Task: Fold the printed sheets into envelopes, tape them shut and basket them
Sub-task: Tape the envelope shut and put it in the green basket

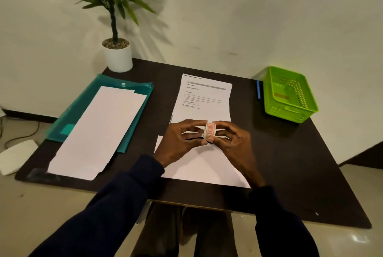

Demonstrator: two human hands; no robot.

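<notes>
A small roll of tape (209, 130) with a red label is held upright between both hands above the middle of the dark table. My left hand (178, 142) grips its left side and my right hand (233, 142) its right side. Under the hands lies a white envelope (199, 167), partly hidden by them. Behind it sits a stack of printed sheets (204, 99). A green basket (290, 95) stands at the table's far right corner.
A teal folder (87, 111) with long white envelopes (97, 130) on it lies at the left. A potted plant (118, 53) stands at the far left corner. A blue pen (258, 89) lies beside the basket. The table's near edge (186, 205) is close to my arms.
</notes>
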